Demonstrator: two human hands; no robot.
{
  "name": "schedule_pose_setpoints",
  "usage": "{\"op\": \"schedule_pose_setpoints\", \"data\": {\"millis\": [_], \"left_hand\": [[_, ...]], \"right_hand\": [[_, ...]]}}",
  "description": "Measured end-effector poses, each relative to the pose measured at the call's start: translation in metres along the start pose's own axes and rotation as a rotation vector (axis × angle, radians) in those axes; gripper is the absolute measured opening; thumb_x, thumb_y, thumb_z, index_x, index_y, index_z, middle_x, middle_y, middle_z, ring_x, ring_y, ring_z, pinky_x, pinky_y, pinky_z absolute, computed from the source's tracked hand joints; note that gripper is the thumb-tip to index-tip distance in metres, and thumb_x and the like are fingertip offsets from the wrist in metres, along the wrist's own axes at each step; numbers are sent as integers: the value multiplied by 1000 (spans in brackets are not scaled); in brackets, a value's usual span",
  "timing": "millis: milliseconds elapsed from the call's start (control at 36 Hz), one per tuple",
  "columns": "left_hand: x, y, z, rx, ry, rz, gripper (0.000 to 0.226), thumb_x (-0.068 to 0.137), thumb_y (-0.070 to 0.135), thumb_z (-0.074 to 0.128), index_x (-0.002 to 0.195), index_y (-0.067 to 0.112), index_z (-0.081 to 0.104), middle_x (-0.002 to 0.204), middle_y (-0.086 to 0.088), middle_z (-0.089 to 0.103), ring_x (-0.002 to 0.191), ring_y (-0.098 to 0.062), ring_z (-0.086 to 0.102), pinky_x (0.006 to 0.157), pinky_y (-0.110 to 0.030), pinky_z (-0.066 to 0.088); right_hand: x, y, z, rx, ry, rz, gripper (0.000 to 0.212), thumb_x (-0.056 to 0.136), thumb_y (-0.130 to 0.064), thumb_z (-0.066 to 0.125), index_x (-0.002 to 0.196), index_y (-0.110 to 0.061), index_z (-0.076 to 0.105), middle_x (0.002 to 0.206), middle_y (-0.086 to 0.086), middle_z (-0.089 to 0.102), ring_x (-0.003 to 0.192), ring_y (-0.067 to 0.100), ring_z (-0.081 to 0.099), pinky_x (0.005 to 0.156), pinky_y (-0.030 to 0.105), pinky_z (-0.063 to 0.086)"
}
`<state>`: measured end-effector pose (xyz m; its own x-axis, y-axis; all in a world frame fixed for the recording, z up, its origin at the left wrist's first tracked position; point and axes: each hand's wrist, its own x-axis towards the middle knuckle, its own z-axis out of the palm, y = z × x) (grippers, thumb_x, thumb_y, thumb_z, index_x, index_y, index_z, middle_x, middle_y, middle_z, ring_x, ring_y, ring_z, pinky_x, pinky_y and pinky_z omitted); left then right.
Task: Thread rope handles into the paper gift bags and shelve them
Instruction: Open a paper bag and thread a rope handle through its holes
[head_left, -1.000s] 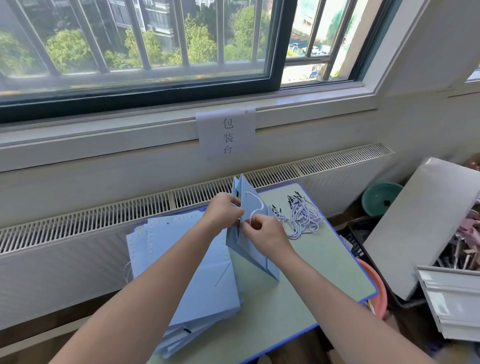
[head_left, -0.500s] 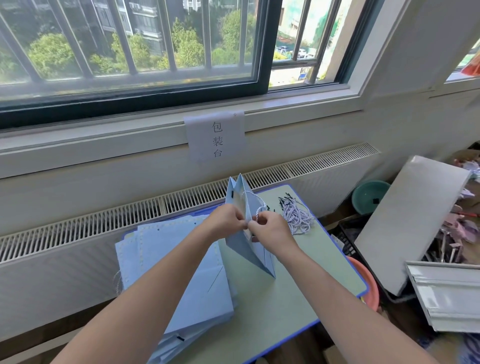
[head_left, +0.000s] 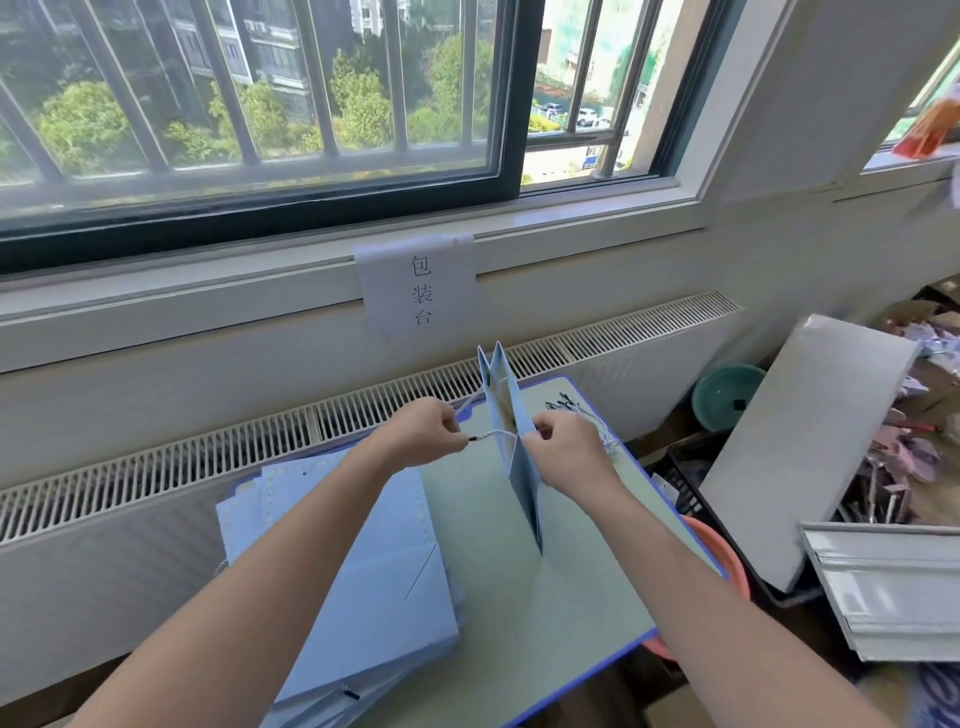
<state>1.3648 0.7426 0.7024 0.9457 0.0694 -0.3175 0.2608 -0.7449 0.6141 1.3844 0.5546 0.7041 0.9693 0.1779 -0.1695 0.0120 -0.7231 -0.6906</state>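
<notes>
— Where's the bag now?

— Standing on its folded edge on the table, just right of the stack of flat bags. I see my right hand pinching its top edge from the right side. My left hand, left of the bag, is clamped on the rope near its black tip, the cord running taut into the bag's wall.

— How will it handle?

— I judge the bag light and thin: stiff along the folds, easy to crease or tear at the hole. The rope looks soft and limp, so I'd grip it by the hard tip and brace the paper close to the hole.

— Spare ropes?

— A loose heap behind the bag, at the table's far edge.
</notes>
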Motion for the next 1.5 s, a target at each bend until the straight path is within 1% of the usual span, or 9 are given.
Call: {"op": "schedule_pose_setpoints", "data": {"millis": [222, 444, 694, 833, 944, 1028, 1139, 1278, 1500], "left_hand": [[22, -13, -1, -244, 350, 39, 34, 91, 17, 59, 124, 11, 52, 121, -9, 53, 104, -21, 54, 94, -38, 47], [32, -25, -1, -24, 153, 30, 50, 98, 24, 52, 145, 11, 40, 148, -8, 44, 134, -25, 43, 104, -33, 36], [36, -55, 12, -131, 75, -7, 21, 99, 18, 54, 116, 8, 63, 124, -6, 63, 119, -22, 57, 100, -35, 44], [42, -42, 7, -363, 347, 46, 39, 91, 16, 66, 125, 9, 49, 122, -8, 52, 111, -20, 52, 96, -34, 44], [40, -23, -8, -241, 704, 105, 12, 87, 1, 56, 97, 8, 54, 95, -5, 49, 92, -27, 51, 78, -29, 40], [34, -16, -14, -170, 811, 270, 29, 79, -5, 57, 108, 0, 56, 104, -11, 49, 100, -30, 51, 88, -33, 44], [31, -8, -16, 106, 772, 521, 47, 77, 11, 68, 123, 12, 57, 124, -12, 52, 113, -28, 44, 95, -36, 38], [30, 5, -13, 390, 766, 699, 6, 74, 24, 77, 78, 22, 73, 89, 4, 68, 96, -22, 48, 72, -40, 44], [19, 24, -20, 454, 505, 434, 15, 95, 25, 58, 97, 18, 70, 90, -4, 72, 85, -30, 63, 62, -29, 34]], "right_hand": [[11, -14, -23, -72, 81, -79, 19, 84, -2, 45, 77, 0, 62, 66, 8, 51, 60, 21, 38, 43, 18, 28], [17, -13, -27, 74, 126, -95, 27, 86, -1, 45, 91, -4, 72, 74, 8, 65, 59, 15, 45, 49, 20, 33], [20, -24, -47, 151, 265, -141, 23, 87, -1, 48, 87, -9, 70, 68, -4, 61, 57, 8, 47, 46, 13, 34], [25, -29, -46, 140, 226, -178, 24, 89, -2, 48, 91, -9, 71, 71, -5, 61, 61, 8, 49, 49, 12, 34], [32, -30, -48, 102, 182, -163, 26, 90, -3, 47, 94, -11, 71, 69, -13, 58, 60, 3, 49, 50, 11, 34], [35, -31, -53, 31, 127, -157, 27, 91, -3, 46, 96, -11, 71, 67, -12, 55, 58, 3, 45, 51, 15, 33], [39, -31, -56, 8, 82, -138, 28, 92, -5, 44, 98, -10, 71, 73, -6, 58, 62, 9, 48, 53, 20, 36], [44, -30, -58, 12, 37, -139, 28, 91, -4, 45, 91, -12, 72, 80, -5, 63, 77, 17, 55, 66, 26, 42], [53, -19, -54, 0, 249, -232, 18, 92, -17, 57, 104, -15, 69, 108, 3, 64, 101, 21, 57, 87, 31, 46]]}}
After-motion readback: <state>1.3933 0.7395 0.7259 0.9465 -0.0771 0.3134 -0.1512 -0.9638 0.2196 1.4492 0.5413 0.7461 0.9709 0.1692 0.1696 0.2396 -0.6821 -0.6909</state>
